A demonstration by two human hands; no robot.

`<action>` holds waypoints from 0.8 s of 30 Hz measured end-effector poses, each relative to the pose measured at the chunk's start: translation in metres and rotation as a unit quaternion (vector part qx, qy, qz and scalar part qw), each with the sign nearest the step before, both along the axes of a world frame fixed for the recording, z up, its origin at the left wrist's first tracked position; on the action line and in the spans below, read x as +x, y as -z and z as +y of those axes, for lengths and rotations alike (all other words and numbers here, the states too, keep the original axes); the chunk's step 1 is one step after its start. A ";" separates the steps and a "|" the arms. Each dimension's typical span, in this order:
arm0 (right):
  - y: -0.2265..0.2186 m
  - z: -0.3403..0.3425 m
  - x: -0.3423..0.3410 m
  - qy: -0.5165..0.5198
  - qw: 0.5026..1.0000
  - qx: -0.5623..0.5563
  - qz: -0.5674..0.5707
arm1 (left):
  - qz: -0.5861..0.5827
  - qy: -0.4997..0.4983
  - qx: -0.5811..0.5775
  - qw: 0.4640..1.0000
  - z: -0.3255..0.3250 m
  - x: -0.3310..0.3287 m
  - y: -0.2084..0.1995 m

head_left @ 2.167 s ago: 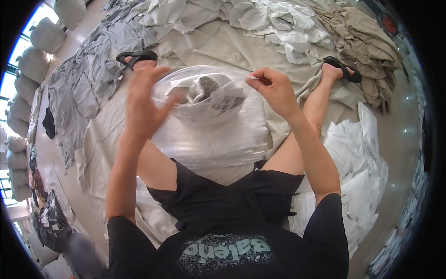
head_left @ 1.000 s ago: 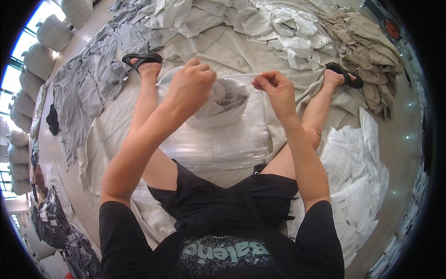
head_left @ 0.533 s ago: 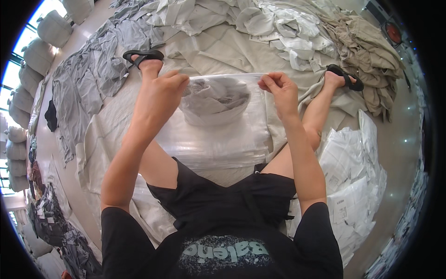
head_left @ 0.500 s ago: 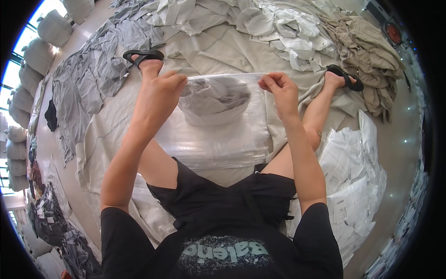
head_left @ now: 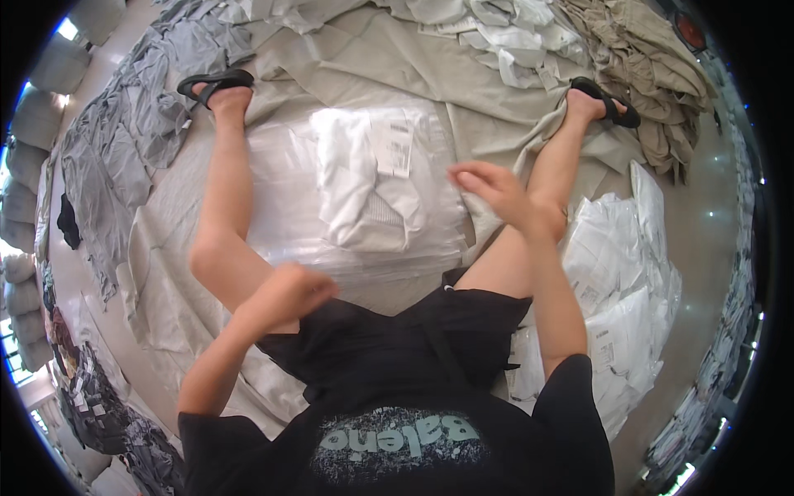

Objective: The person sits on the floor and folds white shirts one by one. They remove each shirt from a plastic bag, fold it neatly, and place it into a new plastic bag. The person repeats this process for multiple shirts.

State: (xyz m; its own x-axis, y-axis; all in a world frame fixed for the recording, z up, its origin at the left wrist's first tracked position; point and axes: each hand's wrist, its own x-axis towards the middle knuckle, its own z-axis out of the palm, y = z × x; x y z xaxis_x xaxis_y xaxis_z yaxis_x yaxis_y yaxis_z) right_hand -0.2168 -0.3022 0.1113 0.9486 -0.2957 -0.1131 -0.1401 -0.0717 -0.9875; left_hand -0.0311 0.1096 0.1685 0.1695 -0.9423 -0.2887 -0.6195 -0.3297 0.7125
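A folded white garment (head_left: 351, 186) lies on a stack of clear plastic bags (head_left: 281, 198) on the cloth between my legs. A white printed label (head_left: 394, 149) faces up on it, and clear film seems to cover the garment. My right hand (head_left: 496, 190) hovers just right of the garment, its fingers stretched leftward and nothing visible in them. Low on the left, over my thigh and the edge of my shorts, is my left hand (head_left: 291, 293). It is blurred, its fingers bent and partly hidden, and it is apart from the garment.
Beige cloth (head_left: 356, 58) covers the floor under my spread legs. Grey garments (head_left: 124, 165) are heaped at the left, white ones (head_left: 521, 41) at the far side, brown ones (head_left: 645, 74) at the far right. Packed white garments in clear bags (head_left: 620, 289) pile up beside my right leg.
Both hands have let go of the bag's edge they were pinching. The garment now lies flat with its label up. My left hand has drawn back toward me; my right has come slightly nearer.
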 end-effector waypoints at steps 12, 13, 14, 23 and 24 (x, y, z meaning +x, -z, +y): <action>0.136 0.129 0.143 0.035 0.820 -0.563 0.097 | 0.031 -0.433 0.046 0.900 -0.113 0.093 0.214; 0.143 0.130 0.139 0.032 0.823 -0.557 0.106 | 0.057 -0.432 0.049 0.899 -0.117 0.087 0.210; 0.148 0.125 0.137 0.034 0.823 -0.555 0.113 | 0.081 -0.428 0.045 0.899 -0.127 0.084 0.195; 0.080 0.088 0.098 0.286 0.922 -0.257 -0.052 | 0.478 -0.475 -0.106 0.731 -0.118 0.066 0.117; 0.086 0.076 0.078 0.312 0.927 -0.207 -0.035 | 0.502 -0.456 -0.112 0.726 -0.127 0.064 0.099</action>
State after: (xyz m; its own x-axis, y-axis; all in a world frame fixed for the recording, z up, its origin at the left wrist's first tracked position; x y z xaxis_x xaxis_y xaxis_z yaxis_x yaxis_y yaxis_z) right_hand -0.1384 -0.2265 0.0257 0.5786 -0.7935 0.1885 -0.2178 -0.3731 -0.9019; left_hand 0.0333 -0.0172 0.0691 0.5640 -0.6119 -0.5546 0.6519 -0.0823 0.7538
